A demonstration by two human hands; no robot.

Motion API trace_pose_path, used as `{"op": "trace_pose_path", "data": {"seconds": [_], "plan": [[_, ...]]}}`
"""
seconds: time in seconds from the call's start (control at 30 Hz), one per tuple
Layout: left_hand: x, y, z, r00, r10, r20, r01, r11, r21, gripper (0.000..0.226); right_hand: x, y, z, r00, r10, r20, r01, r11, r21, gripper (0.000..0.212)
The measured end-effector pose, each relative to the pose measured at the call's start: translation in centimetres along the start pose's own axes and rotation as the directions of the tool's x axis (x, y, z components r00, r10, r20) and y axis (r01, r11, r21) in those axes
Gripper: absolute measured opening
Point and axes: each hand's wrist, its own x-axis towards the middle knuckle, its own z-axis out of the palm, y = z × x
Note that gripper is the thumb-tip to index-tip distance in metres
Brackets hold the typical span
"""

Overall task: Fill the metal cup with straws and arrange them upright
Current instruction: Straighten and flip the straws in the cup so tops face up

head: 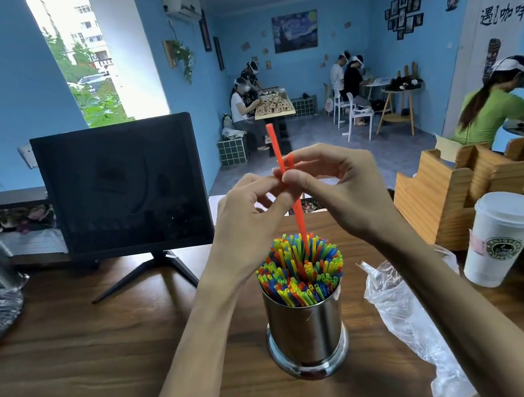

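Both hands pinch one orange straw point(298, 213): left hand point(248, 207) fingers and right hand point(336, 187) fingers curled round its upper part. Below them the packed metal cup point(306, 330) stands on the worktop point(106, 348); next, ease it down upright among the others

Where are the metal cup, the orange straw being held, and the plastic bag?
metal cup point(305, 326), head view, front wall.
orange straw point(299, 216), head view, shaft below the fingers.
plastic bag point(400, 306), head view, crumpled middle.
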Motion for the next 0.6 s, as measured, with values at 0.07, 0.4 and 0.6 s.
{"op": "trace_pose_path", "data": {"seconds": [0.07,0.4,0.6], "plan": [[-0.2,-0.2,0.2,0.999,-0.018,0.032,0.019,1.000,-0.007,0.014,-0.2,-0.1,0.1,1.000,0.000,0.010,0.000,1.000,-0.007,0.038],[-0.9,-3.0,1.3,0.973,-0.095,0.212,0.070,0.990,0.124,0.015,-1.4,1.6,0.3,0.994,0.034,0.106,-0.017,0.986,-0.165,0.071],[-0.8,-2.4,1.0,0.978,-0.067,0.199,0.085,0.993,-0.085,0.017,-0.9,0.8,-0.6,0.999,0.030,0.041,-0.028,0.998,-0.059,0.069]]}}
